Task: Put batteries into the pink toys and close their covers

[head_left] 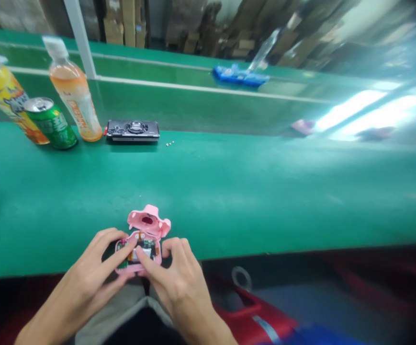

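Note:
A small pink plastic device casing lies opened at the front edge of the green table, with a circuit board and a silvery flat part showing inside it. My left hand grips the casing from the left, its index finger laid over the board. From the right, my right hand holds the casing, with the thumb pressing on the silvery part and the other fingers curled at the side. Just beyond the casing is its pink cover, shaped with bumps and a dark oval opening; whether it is joined to the casing I cannot tell.
Farther back on the green table stand an orange drink bottle, a green can, a yellow drink bottle and a dark boxy device. Tiny pale bits lie beside it. A blue tray rests behind. A red stool is below right.

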Action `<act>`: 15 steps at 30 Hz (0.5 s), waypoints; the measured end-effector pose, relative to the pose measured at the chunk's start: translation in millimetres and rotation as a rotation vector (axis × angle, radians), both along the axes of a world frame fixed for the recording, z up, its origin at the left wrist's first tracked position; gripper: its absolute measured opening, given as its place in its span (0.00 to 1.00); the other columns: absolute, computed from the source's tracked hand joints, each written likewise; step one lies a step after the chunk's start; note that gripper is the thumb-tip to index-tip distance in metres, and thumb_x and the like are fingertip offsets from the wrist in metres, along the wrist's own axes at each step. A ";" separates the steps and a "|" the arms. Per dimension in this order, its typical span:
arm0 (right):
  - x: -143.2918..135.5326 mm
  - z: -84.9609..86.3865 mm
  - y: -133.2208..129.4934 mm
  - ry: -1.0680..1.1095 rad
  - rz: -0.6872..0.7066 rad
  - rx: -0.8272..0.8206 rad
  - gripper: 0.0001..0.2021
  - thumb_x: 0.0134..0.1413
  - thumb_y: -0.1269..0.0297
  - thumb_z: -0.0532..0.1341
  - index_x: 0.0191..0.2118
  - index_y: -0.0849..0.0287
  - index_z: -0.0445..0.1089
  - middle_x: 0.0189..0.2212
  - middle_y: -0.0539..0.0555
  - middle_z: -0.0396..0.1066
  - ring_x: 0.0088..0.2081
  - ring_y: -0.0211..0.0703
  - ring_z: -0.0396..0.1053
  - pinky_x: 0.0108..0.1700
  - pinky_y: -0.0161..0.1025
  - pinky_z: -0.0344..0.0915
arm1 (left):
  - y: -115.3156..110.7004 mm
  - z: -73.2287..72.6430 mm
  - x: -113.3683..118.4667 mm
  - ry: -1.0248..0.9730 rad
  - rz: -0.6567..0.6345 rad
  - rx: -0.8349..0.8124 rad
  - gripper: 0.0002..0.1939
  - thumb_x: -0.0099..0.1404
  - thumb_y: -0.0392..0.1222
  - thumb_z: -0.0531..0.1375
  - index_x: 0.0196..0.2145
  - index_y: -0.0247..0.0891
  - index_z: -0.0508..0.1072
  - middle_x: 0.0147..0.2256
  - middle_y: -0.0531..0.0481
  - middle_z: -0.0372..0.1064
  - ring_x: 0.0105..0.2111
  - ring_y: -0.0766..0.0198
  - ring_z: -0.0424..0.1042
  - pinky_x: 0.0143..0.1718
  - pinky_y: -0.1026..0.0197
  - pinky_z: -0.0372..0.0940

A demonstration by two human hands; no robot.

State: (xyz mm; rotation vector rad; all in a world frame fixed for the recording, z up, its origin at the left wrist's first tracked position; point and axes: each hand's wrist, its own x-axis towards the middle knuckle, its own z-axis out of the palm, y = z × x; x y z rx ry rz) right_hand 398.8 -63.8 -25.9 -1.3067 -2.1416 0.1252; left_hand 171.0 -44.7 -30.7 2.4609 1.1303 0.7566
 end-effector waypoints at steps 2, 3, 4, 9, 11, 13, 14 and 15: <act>-1.3 -4.7 -3.2 0.028 -0.055 0.033 0.12 0.68 0.63 0.63 0.54 0.49 0.77 0.34 0.54 0.62 0.34 0.43 0.60 0.33 0.38 0.65 | -2.5 -2.8 0.5 -0.007 0.020 0.001 0.27 0.75 0.40 0.58 0.69 0.48 0.60 0.58 0.41 0.66 0.60 0.51 0.67 0.56 0.51 0.73; -1.6 -5.9 -4.4 0.037 -0.070 0.048 0.12 0.68 0.61 0.63 0.53 0.49 0.78 0.33 0.53 0.61 0.34 0.43 0.59 0.32 0.38 0.64 | -4.1 -4.6 0.9 -0.024 0.039 0.008 0.27 0.75 0.41 0.59 0.68 0.47 0.61 0.58 0.41 0.67 0.59 0.52 0.68 0.57 0.51 0.72; -1.8 -6.6 -5.2 0.045 -0.079 0.062 0.12 0.68 0.61 0.63 0.53 0.49 0.78 0.32 0.53 0.60 0.34 0.42 0.59 0.32 0.37 0.63 | -5.9 -6.5 1.4 -0.044 0.062 0.016 0.27 0.74 0.42 0.60 0.68 0.46 0.61 0.58 0.41 0.68 0.59 0.52 0.69 0.58 0.51 0.72; -2.8 -9.8 -5.0 0.124 -0.085 0.125 0.10 0.70 0.63 0.61 0.50 0.53 0.80 0.30 0.51 0.58 0.33 0.41 0.58 0.33 0.37 0.63 | -20.0 -15.0 11.4 -0.123 0.224 0.024 0.27 0.74 0.44 0.61 0.67 0.42 0.61 0.59 0.43 0.69 0.58 0.56 0.70 0.61 0.54 0.70; -4.7 -12.6 -4.3 0.162 -0.090 0.144 0.10 0.69 0.64 0.62 0.49 0.54 0.80 0.31 0.53 0.60 0.34 0.41 0.61 0.34 0.37 0.66 | -26.0 -17.7 17.3 -0.152 0.262 0.047 0.26 0.75 0.42 0.60 0.67 0.44 0.62 0.61 0.44 0.68 0.60 0.57 0.68 0.61 0.56 0.70; -6.8 -16.1 -5.2 0.188 -0.094 0.152 0.09 0.68 0.64 0.63 0.49 0.54 0.80 0.35 0.55 0.63 0.38 0.43 0.64 0.37 0.40 0.70 | -30.1 -20.6 21.7 -0.161 0.276 0.089 0.26 0.75 0.40 0.59 0.68 0.44 0.62 0.63 0.45 0.67 0.63 0.57 0.66 0.62 0.55 0.69; -7.4 -17.6 -6.5 0.198 -0.092 0.150 0.09 0.68 0.65 0.63 0.49 0.53 0.80 0.38 0.56 0.65 0.40 0.44 0.65 0.39 0.41 0.71 | -31.3 -22.0 23.0 -0.155 0.274 0.112 0.26 0.75 0.38 0.58 0.68 0.44 0.62 0.64 0.44 0.66 0.63 0.57 0.65 0.63 0.55 0.68; -7.3 -18.5 -8.2 0.204 -0.085 0.146 0.10 0.67 0.65 0.63 0.49 0.52 0.80 0.40 0.57 0.66 0.42 0.45 0.66 0.41 0.43 0.72 | -31.9 -23.3 23.7 -0.142 0.267 0.136 0.26 0.75 0.37 0.58 0.68 0.44 0.62 0.65 0.43 0.65 0.64 0.56 0.65 0.63 0.54 0.68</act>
